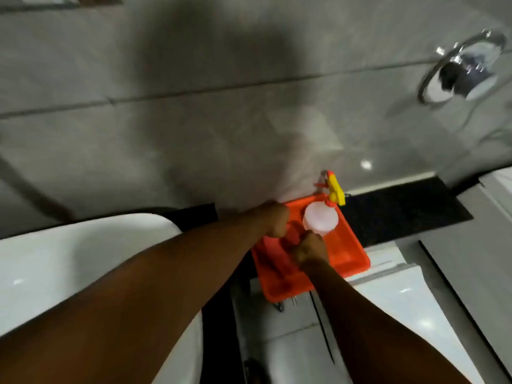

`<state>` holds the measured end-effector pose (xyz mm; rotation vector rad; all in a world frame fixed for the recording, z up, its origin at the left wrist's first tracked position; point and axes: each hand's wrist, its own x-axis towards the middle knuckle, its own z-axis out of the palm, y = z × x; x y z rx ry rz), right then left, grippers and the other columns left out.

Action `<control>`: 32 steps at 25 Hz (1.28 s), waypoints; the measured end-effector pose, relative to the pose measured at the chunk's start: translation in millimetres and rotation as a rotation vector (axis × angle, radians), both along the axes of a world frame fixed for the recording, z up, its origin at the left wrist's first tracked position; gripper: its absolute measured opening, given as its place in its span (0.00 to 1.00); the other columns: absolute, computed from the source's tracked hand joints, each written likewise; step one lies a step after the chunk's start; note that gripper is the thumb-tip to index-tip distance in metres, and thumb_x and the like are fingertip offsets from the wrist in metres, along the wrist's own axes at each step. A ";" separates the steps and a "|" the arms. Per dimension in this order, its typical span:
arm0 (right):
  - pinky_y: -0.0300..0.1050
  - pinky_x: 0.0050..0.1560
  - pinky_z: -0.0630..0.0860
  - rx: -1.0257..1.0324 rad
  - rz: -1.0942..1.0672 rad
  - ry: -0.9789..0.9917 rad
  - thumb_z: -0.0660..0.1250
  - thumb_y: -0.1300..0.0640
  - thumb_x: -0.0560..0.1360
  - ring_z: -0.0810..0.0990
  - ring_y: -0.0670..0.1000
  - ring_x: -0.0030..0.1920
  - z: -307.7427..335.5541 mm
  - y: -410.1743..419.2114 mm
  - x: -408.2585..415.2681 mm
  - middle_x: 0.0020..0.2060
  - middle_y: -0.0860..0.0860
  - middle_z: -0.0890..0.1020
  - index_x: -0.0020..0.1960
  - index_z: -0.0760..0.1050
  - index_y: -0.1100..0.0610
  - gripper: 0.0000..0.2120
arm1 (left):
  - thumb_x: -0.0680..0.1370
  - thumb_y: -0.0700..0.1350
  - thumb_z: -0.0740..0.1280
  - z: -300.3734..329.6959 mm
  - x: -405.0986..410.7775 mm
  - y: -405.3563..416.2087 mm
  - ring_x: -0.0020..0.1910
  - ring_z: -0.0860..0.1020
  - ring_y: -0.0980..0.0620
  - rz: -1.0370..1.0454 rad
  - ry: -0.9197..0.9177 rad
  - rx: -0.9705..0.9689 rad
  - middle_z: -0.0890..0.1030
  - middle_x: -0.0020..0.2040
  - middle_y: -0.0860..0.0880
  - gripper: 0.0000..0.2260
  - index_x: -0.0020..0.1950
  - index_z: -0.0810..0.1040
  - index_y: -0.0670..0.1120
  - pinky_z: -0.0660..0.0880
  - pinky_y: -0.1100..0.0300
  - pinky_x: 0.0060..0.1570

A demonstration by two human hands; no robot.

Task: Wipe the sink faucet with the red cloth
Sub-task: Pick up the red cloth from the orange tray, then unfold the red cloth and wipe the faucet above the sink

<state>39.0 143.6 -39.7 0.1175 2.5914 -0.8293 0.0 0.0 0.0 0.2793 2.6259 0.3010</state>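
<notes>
Blurry head view, looking down at a bathroom counter. Orange rectangular plastic tray [352, 253] sits on the white counter edge beside a black speckled stone strip [401, 214]. Inside the tray, far end: translucent white round plastic spray bottle [321, 218] with a yellow and red trigger head [335, 189], standing near the grey tiled wall [194, 106].

Both hands are over the tray's near-left part. Left hand [273, 220] is curled into a fist at the tray's far-left corner, fingers pressed together around something red. Right hand [311, 249] is also curled shut, just in front of the bottle and close to touching it. Between the two fists lies a dark red soft cloth [293, 234], bunched, running down onto the tray floor; both hands seem to be pinching it, though motion blur makes the exact finger contact hard to read. The cloth is in the tray, left of the bottle, not at any faucet.

White glossy ceramic basin [69, 259] shows at lower left, partly under the left forearm. Chrome round ring fixture [462, 67] hangs on the wall at upper right, well apart from the hands. A dark shadow falls on the wall above the tray.
</notes>
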 end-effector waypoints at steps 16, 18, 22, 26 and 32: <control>0.40 0.23 0.71 -0.427 -0.247 -0.142 0.74 0.62 0.73 0.73 0.54 0.24 22.9 -16.6 -20.6 0.32 0.58 0.81 0.49 0.79 0.61 0.07 | 0.66 0.46 0.73 6.9 3.8 -44.8 0.45 0.82 0.44 0.403 -0.214 0.285 0.83 0.48 0.44 0.11 0.46 0.78 0.48 0.77 0.58 0.37; 0.39 0.19 0.69 -0.532 -0.154 -0.096 0.73 0.67 0.73 0.71 0.53 0.24 72.6 -26.6 -19.1 0.26 0.53 0.79 0.42 0.77 0.59 0.06 | 0.65 0.47 0.76 48.5 14.1 -63.5 0.35 0.81 0.51 0.466 -0.130 0.428 0.81 0.37 0.49 0.11 0.40 0.75 0.48 0.74 0.63 0.29; 0.38 0.25 0.70 -0.579 0.071 0.005 0.74 0.64 0.73 0.73 0.54 0.29 196.9 -68.1 -9.2 0.31 0.56 0.79 0.40 0.76 0.54 0.09 | 0.69 0.44 0.76 167.4 52.0 -113.1 0.34 0.78 0.53 0.485 0.015 0.608 0.80 0.36 0.50 0.08 0.40 0.76 0.50 0.75 0.60 0.35; 0.42 0.33 0.70 -0.765 0.204 0.020 0.74 0.54 0.73 0.76 0.52 0.34 303.8 -126.5 14.1 0.37 0.54 0.80 0.44 0.79 0.52 0.04 | 0.72 0.43 0.73 291.2 106.7 -166.2 0.35 0.75 0.52 0.635 0.205 0.683 0.78 0.36 0.49 0.08 0.35 0.76 0.48 0.71 0.58 0.38; 0.53 0.50 0.85 -1.186 0.417 -0.275 0.71 0.60 0.74 0.85 0.57 0.51 386.9 -230.8 67.9 0.54 0.59 0.85 0.60 0.79 0.58 0.14 | 0.72 0.42 0.71 387.2 202.4 -248.4 0.32 0.79 0.52 0.954 0.487 0.893 0.82 0.40 0.44 0.03 0.43 0.80 0.43 0.75 0.61 0.34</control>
